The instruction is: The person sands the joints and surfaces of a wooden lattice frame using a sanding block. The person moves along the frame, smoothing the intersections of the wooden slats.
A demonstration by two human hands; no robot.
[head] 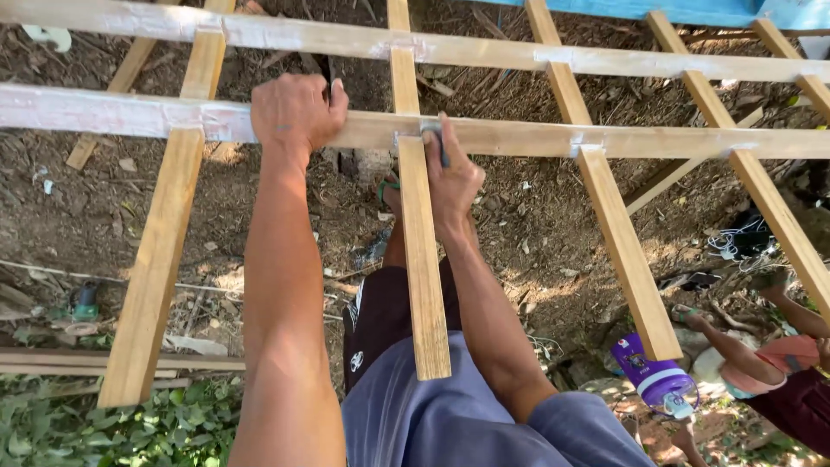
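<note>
I look down through a frame of pale wooden slats. My left hand (pixel 296 111) is closed over the whitish cross batten (pixel 104 112), and a thin dark object (pixel 326 71) sticks up past its fingers. My right hand (pixel 451 177) sits just below the same batten, beside the upright slat (pixel 424 285). It pinches a small grey metal piece (pixel 430 130) against the joint where that slat meets the batten. What the piece is I cannot tell. My legs in dark shorts (pixel 380 311) show below the frame.
A second cross batten (pixel 484 52) runs higher up, with several more slats (pixel 156 259) on either side. Bare dirt lies far below, with green plants (pixel 130 428) at lower left. Another person's arm (pixel 735 350) and a purple bottle (pixel 653 376) are at lower right.
</note>
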